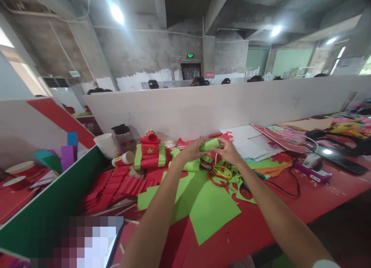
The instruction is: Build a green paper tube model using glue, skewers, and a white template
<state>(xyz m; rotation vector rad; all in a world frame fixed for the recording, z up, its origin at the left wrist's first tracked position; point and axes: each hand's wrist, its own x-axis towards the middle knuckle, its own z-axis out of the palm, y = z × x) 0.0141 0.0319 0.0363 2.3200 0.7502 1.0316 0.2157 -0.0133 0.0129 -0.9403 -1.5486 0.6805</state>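
Between my two hands is a small rolled piece of green paper (210, 145). My left hand (189, 150) grips its left end, and the fingers of my right hand (227, 150) close on its right end. Scissors with yellow handles (222, 171) and others with orange handles (216, 180) lie just below my hands. Flat green paper sheets (214, 216) spread over the red table (232, 246) between my forearms. To the left stands a red and green paper model (150, 151) with a star on its front.
Stacked folded red paper strips (116, 189) lie left, beside a green divider (58, 206). Paper cups (106, 145) and a dark-lidded jar (123, 136) stand behind. White papers (252, 144), a purple power strip (313, 172) and cables are at right. A white partition (220, 107) closes the back.
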